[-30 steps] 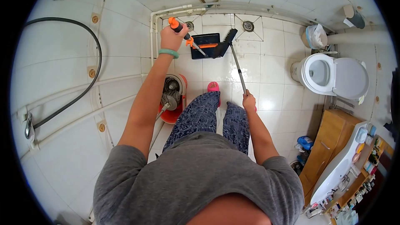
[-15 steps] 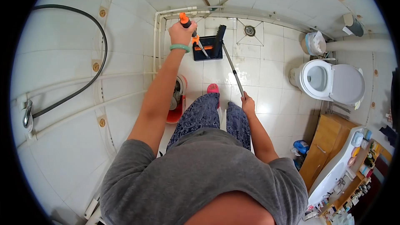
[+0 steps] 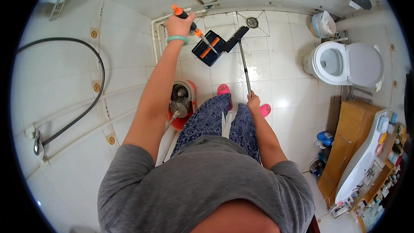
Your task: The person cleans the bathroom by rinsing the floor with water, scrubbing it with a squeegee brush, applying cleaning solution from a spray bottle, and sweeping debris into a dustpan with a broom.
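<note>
My left hand (image 3: 179, 25) is closed around the orange and black handle of a long-handled dustpan (image 3: 202, 56), whose dark pan with an orange strip rests on or just above the white tiles; which, I cannot tell. A green bangle (image 3: 177, 39) circles my left wrist. My right hand (image 3: 253, 103) grips the grey pole of a broom (image 3: 246, 67). The broom's black bristled head (image 3: 236, 39) slants just right of the pan, its lower end at the pan's edge.
A red mop bucket (image 3: 192, 92) with a mop (image 3: 178, 108) stands left of my legs. A floor drain (image 3: 252, 22) lies beyond the broom head. To the right are a toilet (image 3: 331, 61), a lined waste bin (image 3: 323, 25) and a wooden cabinet (image 3: 345, 133). Pink slippers (image 3: 223, 89) are on my feet.
The dustpan has turned and shifted slightly left. The broom head has moved right, from over the pan to beside it. Both hands keep their grips, and the camera view has shifted.
</note>
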Motion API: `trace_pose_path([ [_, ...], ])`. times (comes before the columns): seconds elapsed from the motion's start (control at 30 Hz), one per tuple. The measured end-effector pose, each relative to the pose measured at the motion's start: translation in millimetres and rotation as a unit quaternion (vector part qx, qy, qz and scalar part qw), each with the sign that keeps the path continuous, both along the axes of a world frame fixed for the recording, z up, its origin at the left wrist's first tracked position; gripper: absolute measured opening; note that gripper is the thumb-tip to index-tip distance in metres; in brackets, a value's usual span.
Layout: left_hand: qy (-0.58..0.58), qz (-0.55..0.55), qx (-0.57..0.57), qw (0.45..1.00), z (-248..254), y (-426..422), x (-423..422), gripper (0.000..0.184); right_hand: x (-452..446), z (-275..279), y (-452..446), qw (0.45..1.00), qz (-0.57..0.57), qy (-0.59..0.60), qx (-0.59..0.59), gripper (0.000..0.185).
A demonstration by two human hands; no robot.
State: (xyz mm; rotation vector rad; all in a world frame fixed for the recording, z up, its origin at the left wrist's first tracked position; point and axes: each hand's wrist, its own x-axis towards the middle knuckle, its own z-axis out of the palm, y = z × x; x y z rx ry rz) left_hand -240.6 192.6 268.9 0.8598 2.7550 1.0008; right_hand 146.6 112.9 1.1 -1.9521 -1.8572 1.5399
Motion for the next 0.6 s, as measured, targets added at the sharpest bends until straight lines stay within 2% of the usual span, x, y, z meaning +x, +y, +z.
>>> trace_pose_path([
  [0.03, 0.000, -0.008, -0.004, 1.000, -5, -1, -4, 0.039, 1, -4, -8, 1.000, -0.008, 0.000, -0.004, 0.038],
  [0.1, 0.022, -0.003, -0.017, 1.000, -9, -4, -8, 0.036, 0, 6, -23, 0.997, 0.024, -0.005, 0.067, 0.038],
  [0.23, -0.015, 0.003, 0.001, 1.000, -13, -2, -8, 0.036, 8, -7, -47, 0.999, 0.011, 0.003, 0.042, 0.040],
  [0.33, -0.003, -0.010, 0.009, 1.000, -14, 1, -8, 0.037, 6, 22, -48, 0.998, 0.038, -0.051, 0.028, 0.040],
  [0.6, 0.003, -0.006, -0.005, 1.000, -11, -1, -8, 0.036, 15, 39, -72, 0.999, 0.037, -0.035, 0.011, 0.042],
])
